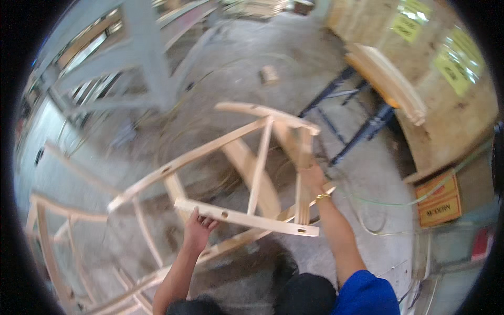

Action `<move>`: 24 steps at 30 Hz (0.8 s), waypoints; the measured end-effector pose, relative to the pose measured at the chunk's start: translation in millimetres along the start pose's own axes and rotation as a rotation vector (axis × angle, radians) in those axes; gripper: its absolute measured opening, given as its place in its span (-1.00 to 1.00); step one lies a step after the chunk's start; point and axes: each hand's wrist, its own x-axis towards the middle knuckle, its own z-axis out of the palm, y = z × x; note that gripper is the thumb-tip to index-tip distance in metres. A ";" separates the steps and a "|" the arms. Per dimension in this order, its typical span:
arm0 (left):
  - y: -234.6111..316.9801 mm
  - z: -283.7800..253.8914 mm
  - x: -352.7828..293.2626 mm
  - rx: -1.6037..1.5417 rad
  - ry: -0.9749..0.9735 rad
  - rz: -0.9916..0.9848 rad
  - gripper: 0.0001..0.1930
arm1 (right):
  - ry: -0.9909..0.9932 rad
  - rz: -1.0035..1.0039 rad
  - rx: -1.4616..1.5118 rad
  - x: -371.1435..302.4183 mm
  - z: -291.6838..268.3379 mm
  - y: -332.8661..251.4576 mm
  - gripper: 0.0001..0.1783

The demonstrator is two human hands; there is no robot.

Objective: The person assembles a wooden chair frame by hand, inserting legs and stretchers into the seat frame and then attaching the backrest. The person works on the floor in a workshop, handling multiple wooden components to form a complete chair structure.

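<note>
A pale, bare wooden chair frame point(258, 172) is tilted above the floor in front of me, its curved rails joined by crosspieces and wide slats. My left hand point(197, 231) is closed around the near short rail point(247, 220), close to its left end, with the thumb on top. On the frame's right side, my right hand point(313, 178) grips it beside an upright crosspiece; part of its fingers is hidden. A slotted hole shows at the near rail's right end. Slight blur softens the joints.
More wooden frames point(68, 212) stand at left. A grey metal rack point(144, 52) rises at upper left. A black-legged stand point(375, 123) carries wooden pieces point(388, 79) by a plywood panel. A wood block point(269, 75) lies on the floor; a green hose point(388, 202) runs past a box point(439, 202).
</note>
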 end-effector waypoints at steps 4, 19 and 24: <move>-11.7 -1.4 11.4 0.545 -0.379 -0.173 -0.65 | 0.039 -0.133 -0.291 55.9 -24.4 -12.2 -0.38; 7.6 35.3 -127.6 0.886 -0.349 0.112 -0.71 | 0.798 -0.431 -1.106 109.2 -294.0 -120.3 -0.67; 4.4 18.9 -120.2 0.865 -0.280 0.183 -0.70 | 0.812 -0.593 -1.017 87.0 -291.8 -133.7 -0.53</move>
